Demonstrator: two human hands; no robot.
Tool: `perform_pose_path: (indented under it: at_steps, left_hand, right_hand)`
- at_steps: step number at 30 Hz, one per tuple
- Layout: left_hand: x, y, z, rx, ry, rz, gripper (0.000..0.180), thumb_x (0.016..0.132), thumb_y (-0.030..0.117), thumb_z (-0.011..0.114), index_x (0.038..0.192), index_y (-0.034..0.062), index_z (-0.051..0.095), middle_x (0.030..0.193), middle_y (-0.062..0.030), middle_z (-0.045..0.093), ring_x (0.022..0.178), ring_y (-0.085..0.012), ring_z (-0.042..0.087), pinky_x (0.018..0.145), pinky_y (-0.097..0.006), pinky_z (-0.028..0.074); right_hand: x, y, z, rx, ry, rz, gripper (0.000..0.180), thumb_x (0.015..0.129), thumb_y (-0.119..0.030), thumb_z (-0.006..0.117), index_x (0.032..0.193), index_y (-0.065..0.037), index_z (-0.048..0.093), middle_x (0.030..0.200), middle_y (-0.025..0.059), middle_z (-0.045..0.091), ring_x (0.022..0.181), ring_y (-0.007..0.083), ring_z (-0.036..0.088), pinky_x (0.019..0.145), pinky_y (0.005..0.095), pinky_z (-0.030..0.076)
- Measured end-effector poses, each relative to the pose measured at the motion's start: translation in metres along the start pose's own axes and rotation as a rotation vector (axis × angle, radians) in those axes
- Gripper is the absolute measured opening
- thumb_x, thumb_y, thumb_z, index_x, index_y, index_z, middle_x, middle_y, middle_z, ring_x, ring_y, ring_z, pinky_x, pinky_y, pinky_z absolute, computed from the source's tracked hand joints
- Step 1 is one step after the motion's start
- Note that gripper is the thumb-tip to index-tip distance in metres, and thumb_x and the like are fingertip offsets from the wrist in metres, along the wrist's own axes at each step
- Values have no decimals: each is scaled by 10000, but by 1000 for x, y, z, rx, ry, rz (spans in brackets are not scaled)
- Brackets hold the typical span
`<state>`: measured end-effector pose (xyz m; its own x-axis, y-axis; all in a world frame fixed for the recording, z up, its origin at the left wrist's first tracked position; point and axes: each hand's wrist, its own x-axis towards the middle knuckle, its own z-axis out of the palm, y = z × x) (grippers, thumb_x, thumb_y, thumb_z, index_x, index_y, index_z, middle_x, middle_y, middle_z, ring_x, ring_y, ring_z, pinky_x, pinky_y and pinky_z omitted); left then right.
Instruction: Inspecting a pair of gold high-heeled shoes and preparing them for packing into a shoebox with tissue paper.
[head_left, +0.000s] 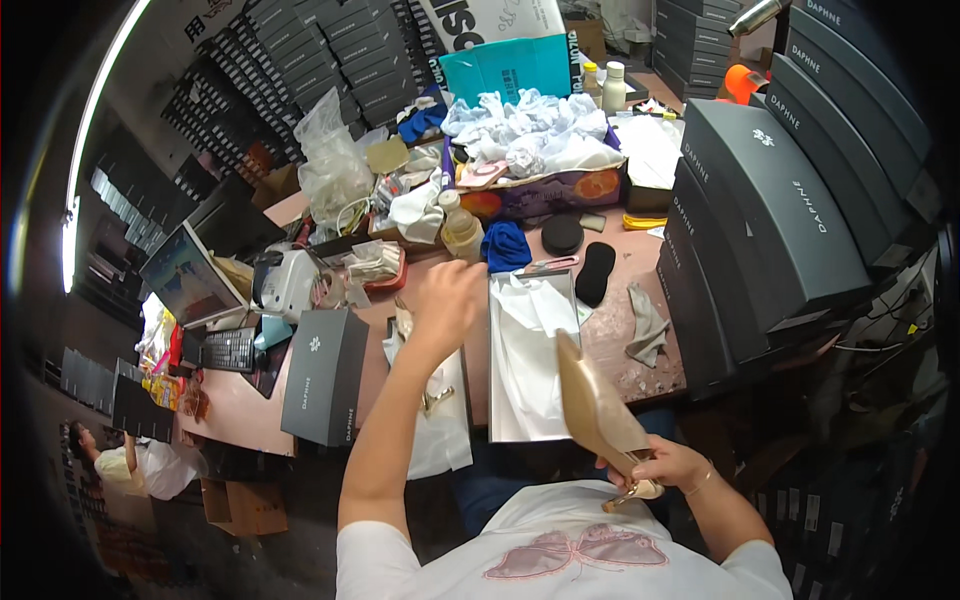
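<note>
My right hand [668, 466] grips a beige pointed high-heeled shoe [598, 412] by its heel end, close to my shirt. Its toe points up and away, over the right edge of an open shoe box [492, 400] lined with white tissue paper [527, 350]. My left hand [447, 305] is raised left of that box, fingers curled together; whatever they may hold is hidden. Below my left forearm lies more white paper [440, 440] with a second shoe [436, 398], of which a metallic part shows. A blue cloth [506, 247] and a bottle [461, 228] are beyond my left hand.
Dark shoe boxes [770, 200] are stacked high on the right; another dark box [325, 375] stands at left. A purple carton [545, 197] heaped with crumpled paper is at the back. A black oval case [596, 272] and grey cloth [648, 325] lie right. Another person [165, 465] is far left.
</note>
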<state>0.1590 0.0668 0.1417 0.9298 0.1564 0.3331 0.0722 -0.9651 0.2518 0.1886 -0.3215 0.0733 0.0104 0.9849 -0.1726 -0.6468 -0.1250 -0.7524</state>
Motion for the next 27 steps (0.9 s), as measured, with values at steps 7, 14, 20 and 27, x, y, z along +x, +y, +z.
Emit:
perform_pose_path:
  at_steps: [7, 14, 20, 27]
  left_hand:
    - [78, -84, 137, -179, -42, -135, 204, 806, 145, 625, 990, 64, 655, 1081, -204, 617, 1018, -364, 580, 852, -451, 455]
    - [126, 71, -75, -105, 601, 243, 119, 854, 41, 599, 958, 31, 656, 852, -124, 612, 799, -302, 583, 742, -391, 469]
    - [77, 84, -40, 132, 456, 359, 145, 818, 45, 635, 948, 108, 645, 772, -89, 565, 686, -286, 595, 612, -382, 482]
    - [21, 83, -1, -440, -79, 51, 161, 871, 55, 574, 999, -6, 650, 861, -177, 673, 765, -237, 662, 692, -358, 500]
  right_hand:
    - [-8, -2, 6, 296, 296, -250, 612, 771, -265, 630, 1259, 73, 483, 915, 175, 635, 674, 159, 636, 555, 253, 499]
    - [-3, -10, -17, 916, -67, -574, 615, 911, -294, 448, 1371, 106, 368, 1330, 350, 448, 1003, 324, 626, 568, 291, 513]
    - [11, -15, -3, 936, -264, -553, 635, 926, -281, 407, 1419, 97, 282, 1390, 296, 418, 1245, 387, 464, 592, 320, 523]
    - [8, -14, 8, 970, -504, -439, 668, 889, -266, 470, 1401, 118, 279, 1342, 336, 404, 1081, 410, 524, 595, 362, 544]
